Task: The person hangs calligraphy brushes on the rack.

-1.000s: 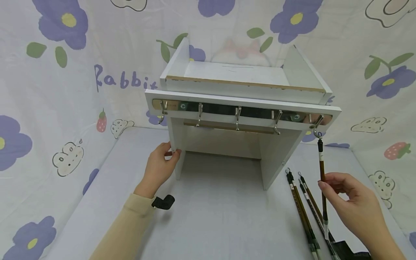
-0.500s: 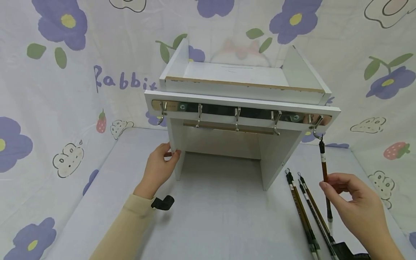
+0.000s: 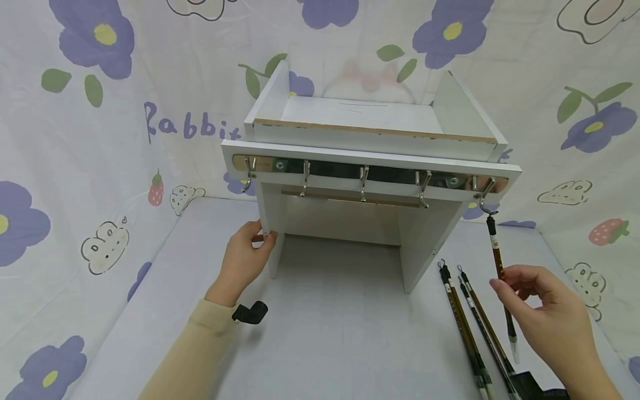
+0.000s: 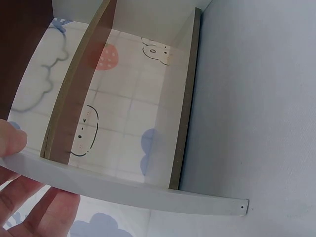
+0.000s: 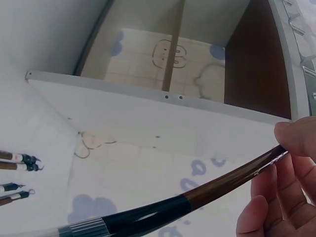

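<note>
My right hand (image 3: 552,316) pinches the shaft of a brown calligraphy brush (image 3: 497,256) between thumb and fingertips. The brush stands nearly upright, a little tilted, its pale tip down. Its black top end meets the lower curve of the rightmost metal hook (image 3: 487,195); whether its loop sits on the hook I cannot tell. In the right wrist view the brush (image 5: 222,188) slants across the lower part. My left hand (image 3: 244,258) grips the front edge of the left side panel (image 4: 128,191) of a white wooden shelf, thumb on one side and fingers on the other.
Several more brushes (image 3: 465,322) lie on the white tabletop (image 3: 340,333), right of the shelf. A metal strip (image 3: 330,168) with several hooks runs along the shelf's front. Beside my right wrist is a black object (image 3: 528,384). Flower-patterned cloth (image 3: 190,66) hangs behind.
The brush's top end has shifted slightly right, then back left at the hook, and its lower tip has swung right. My left hand has kept its hold on the panel.
</note>
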The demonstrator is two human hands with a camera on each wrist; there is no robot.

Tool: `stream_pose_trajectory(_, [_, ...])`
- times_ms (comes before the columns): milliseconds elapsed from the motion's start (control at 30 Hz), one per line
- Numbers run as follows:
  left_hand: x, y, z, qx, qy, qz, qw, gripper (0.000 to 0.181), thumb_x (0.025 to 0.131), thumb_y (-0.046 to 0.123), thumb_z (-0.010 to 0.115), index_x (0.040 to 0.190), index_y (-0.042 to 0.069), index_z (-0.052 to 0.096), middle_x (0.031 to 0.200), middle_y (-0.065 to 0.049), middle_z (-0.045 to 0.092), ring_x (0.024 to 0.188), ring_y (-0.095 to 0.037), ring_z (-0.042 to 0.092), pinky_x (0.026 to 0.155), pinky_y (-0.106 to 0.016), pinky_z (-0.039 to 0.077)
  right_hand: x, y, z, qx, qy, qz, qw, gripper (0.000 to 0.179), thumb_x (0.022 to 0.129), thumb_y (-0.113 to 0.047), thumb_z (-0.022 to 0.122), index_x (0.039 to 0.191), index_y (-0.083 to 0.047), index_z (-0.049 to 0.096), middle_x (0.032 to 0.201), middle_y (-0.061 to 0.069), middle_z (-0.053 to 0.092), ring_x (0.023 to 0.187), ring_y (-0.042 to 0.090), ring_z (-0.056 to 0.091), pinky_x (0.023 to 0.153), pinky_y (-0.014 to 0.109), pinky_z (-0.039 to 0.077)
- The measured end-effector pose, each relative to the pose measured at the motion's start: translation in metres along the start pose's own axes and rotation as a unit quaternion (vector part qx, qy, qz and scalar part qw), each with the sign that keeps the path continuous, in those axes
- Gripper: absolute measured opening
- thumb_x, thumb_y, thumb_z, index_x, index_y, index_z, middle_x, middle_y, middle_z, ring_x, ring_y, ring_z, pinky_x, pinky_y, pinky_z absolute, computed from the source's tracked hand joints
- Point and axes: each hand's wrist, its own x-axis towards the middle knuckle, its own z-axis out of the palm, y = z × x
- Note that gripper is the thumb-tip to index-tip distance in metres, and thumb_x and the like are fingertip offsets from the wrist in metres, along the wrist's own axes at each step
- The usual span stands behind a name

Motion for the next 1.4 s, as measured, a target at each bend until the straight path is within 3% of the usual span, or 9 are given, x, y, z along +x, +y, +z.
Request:
stream_pose_trajectory(400, [0.001, -0.001, 0.001, -0.001, 0.002, 0.005, 1.0, 0.035, 0.097, 0.028, 0.057, 0.129, 0.015, 0.061, 0.12, -0.004, 0.06, 0.105, -0.026, 0.062, 0.077, -0.039, 0.057, 0.0, 0.003, 0.003, 0.022, 0.002, -0.007, 0.9997, 0.019, 0.084, -0.009, 0.076, 0.1, -0.009, 0.066, 0.084, -0.005, 0.062, 0.072, 0.001, 0.052, 0.061, 0.01, 0.04])
stream_pose_trajectory(667, [0.007, 0.006, 0.006, -0.001, -0.003, 0.015, 0.9999, 0.035, 0.097, 0.029, 0.057, 0.129, 0.015, 0.061, 0.121, -0.004, 0.06, 0.105, -0.026, 0.061, 0.078, -0.039, 0.057, -0.003, 0.004, -0.005, 0.002, 0.023, 0.001, 0.9997, 0.019, 0.084, -0.011, 0.076, 0.1, -0.008, 0.067, 0.084, -0.008, 0.061, 0.073, 0.0, 0.051, 0.059, 0.011, 0.038])
stream_pose_trajectory(1000, [-0.002, -0.004, 0.006, -0.001, 0.014, 0.011, 0.9998, 0.036, 0.098, 0.031, 0.057, 0.13, 0.015, 0.061, 0.125, -0.003, 0.058, 0.105, -0.026, 0.061, 0.077, -0.038, 0.057, 0.003, 0.005, -0.002, 0.026, 0.003, -0.025, 0.9993, 0.019, 0.083, -0.009, 0.077, 0.099, -0.011, 0.067, 0.084, -0.001, 0.064, 0.072, 0.001, 0.053, 0.064, 0.008, 0.04])
stream_pose_trajectory(1400, [0.001, -0.003, 0.005, -0.005, 0.011, 0.015, 0.9998, 0.036, 0.097, 0.029, 0.058, 0.13, 0.016, 0.06, 0.122, -0.004, 0.059, 0.104, -0.025, 0.061, 0.079, -0.038, 0.057, 0.002, 0.001, -0.005, 0.031, 0.006, -0.013, 0.9994, 0.018, 0.082, -0.009, 0.077, 0.098, -0.011, 0.068, 0.083, -0.004, 0.064, 0.071, 0.001, 0.054, 0.064, 0.008, 0.041])
